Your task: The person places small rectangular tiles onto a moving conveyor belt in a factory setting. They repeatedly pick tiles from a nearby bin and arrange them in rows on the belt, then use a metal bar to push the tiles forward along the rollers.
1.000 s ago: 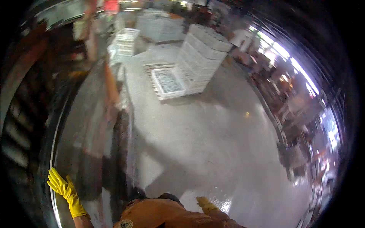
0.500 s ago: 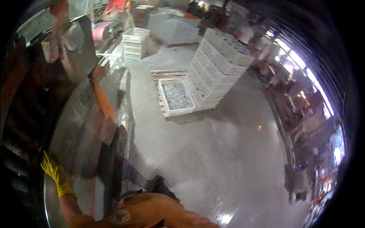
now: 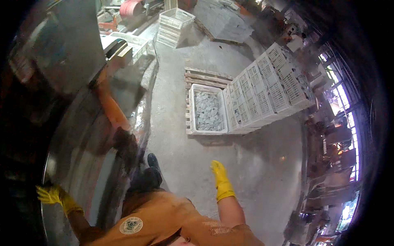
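Observation:
My left hand [image 3: 52, 196], in a yellow rubber glove, is at the far left with its fingers spread. It lies by the pale edge of a long dark surface [image 3: 78, 156], and I see nothing in it. My right hand [image 3: 220, 176], gloved in yellow too, hangs over the grey floor with nothing visible in its grasp; its fingers are foreshortened. Ahead of it, a white plastic crate [image 3: 208, 132] full of pale grey flat pieces [image 3: 207, 108] rests on a wooden pallet [image 3: 209, 75]. Neither hand touches the crate.
Stacked white crates [image 3: 262, 90] stand right of the filled one. Another person's bare arm [image 3: 110, 102] reaches along the left side, near a white basket [image 3: 139, 45]. Farther back are more stacked crates [image 3: 172, 28] and a large grey pile [image 3: 223, 20]. Clutter lines the right side.
My right hand has come into view at the lower middle. The view has shifted, so the crates appear farther right. My left hand remains spread at the left edge.

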The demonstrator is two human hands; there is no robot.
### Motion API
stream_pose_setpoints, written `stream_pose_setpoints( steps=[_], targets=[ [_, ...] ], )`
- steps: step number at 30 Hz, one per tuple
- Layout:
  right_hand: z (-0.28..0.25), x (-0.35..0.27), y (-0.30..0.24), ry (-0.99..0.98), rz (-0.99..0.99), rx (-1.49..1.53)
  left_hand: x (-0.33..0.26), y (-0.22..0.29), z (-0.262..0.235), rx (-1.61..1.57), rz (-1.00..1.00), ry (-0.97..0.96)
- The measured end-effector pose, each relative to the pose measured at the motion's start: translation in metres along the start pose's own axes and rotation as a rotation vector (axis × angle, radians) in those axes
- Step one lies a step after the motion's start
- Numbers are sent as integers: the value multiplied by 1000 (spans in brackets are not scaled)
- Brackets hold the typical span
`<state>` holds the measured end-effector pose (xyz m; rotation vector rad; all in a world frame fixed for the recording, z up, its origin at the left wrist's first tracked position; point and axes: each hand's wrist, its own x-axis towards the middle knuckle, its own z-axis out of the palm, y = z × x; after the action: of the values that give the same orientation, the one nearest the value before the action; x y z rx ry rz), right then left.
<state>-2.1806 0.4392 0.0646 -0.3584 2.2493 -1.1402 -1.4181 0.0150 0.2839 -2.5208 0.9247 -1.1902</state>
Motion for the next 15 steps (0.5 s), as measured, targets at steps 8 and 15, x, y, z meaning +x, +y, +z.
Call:
stream_pose_setpoints(
  steps=[8, 15],
  targets=[
    [66, 0, 67, -379, 370, -284, -47, 119, -68, -423, 138, 8],
    [81, 101, 36, -520, 809, -337, -82, 185, -102, -943, 401, -755]
  ],
)
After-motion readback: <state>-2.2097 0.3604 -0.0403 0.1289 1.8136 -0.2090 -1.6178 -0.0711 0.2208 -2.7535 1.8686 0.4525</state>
